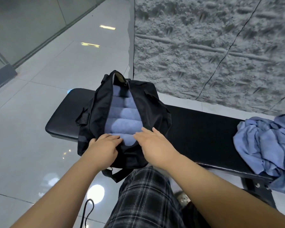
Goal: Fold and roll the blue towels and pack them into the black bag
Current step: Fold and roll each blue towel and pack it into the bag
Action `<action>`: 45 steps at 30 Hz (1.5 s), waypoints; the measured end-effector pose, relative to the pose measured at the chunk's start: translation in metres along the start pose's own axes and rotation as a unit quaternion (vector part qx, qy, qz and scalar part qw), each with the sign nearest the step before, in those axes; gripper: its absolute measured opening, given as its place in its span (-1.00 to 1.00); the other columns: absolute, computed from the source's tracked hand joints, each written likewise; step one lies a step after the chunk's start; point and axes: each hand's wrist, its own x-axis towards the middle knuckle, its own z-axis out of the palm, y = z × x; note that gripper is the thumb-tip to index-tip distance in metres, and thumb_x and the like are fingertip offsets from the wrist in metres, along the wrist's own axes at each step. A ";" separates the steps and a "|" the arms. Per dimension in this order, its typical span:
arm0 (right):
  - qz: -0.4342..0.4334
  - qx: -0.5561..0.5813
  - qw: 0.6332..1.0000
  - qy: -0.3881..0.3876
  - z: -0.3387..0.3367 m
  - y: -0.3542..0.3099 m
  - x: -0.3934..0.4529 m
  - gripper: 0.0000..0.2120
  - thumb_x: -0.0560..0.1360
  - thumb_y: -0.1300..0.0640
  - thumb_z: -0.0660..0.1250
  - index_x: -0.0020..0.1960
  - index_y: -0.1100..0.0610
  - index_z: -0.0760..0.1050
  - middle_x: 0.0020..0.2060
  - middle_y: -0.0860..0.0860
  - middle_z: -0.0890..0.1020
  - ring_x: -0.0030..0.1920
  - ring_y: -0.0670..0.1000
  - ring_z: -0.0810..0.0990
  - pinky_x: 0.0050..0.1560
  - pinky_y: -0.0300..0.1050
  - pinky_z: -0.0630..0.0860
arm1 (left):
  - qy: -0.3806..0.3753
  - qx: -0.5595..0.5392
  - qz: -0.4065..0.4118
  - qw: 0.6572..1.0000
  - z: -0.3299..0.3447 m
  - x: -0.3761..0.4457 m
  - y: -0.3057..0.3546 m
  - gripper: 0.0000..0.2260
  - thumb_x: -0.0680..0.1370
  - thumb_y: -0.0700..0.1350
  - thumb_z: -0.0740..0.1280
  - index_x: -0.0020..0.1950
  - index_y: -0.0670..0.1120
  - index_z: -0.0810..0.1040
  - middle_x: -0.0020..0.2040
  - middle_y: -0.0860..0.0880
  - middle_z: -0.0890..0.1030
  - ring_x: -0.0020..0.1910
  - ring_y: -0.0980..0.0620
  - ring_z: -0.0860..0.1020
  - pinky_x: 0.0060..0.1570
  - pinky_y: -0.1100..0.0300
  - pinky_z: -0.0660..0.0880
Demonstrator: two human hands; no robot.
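**Soft rolls in a floppy bag, loose towels waiting on the counter**

Tiled floor, rough grey stone wall, black padded counter running across the view.

Left hand sits on the near left edge of the black bag, fingers curled over the fabric by the zip opening, apparently gripping the rim. Right hand lies flat, fingers straight and spread, on the near right side of the opening, fingertips touching the nearest roll; it holds nothing.

Between the hands, rolled blue towels lie side by side in a row inside the bag, running from the near end to the far end. Bag is unzipped, mouth spread wide, standing on the left end of the counter, strap hanging off the near side.

Well apart, on the right end of the counter, a crumpled pile of loose blue towels drapes over the edge.

Handling judgement: towels are light, soft, limp, not fragile; rolls will likely loosen unless gripped around the middle with the whole hand. Bag cloth is thin and collapses, so hold the rim open with one hand while packing. Loose towels: pinch two corners to spread flat first.
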 end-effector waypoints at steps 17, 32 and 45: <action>0.211 0.196 0.933 0.216 -0.009 0.078 -0.131 -0.64 0.61 0.10 0.14 0.39 0.07 0.33 0.31 -0.05 0.44 0.30 -0.04 0.40 0.30 -0.12 0.35 | 0.148 -0.150 0.135 0.968 0.009 -0.017 0.140 -0.63 0.60 -0.05 0.16 0.43 0.03 0.34 0.33 0.08 0.43 0.27 0.05 0.40 0.21 0.14 0.40; 0.500 0.353 0.695 0.378 0.050 0.202 -0.175 -0.54 0.55 0.26 0.15 0.44 0.13 0.26 0.23 0.19 0.45 0.09 0.12 0.47 0.13 0.04 0.46 | 0.028 -0.166 0.212 0.963 0.075 0.029 0.204 -0.62 0.62 -0.01 0.14 0.45 0.07 0.28 0.33 0.13 0.38 0.28 0.12 0.34 0.25 0.20 0.34; 0.637 0.191 0.718 0.206 0.069 0.267 -0.181 -0.62 0.60 0.16 0.07 0.39 0.03 0.39 0.54 -0.02 -0.05 0.52 0.13 -0.15 0.45 0.14 0.06 | -0.012 -0.423 0.034 0.905 0.081 0.056 0.199 -0.77 0.59 -0.01 0.21 0.24 0.10 0.48 0.04 0.14 0.54 -0.02 0.20 0.52 -0.07 0.39 0.37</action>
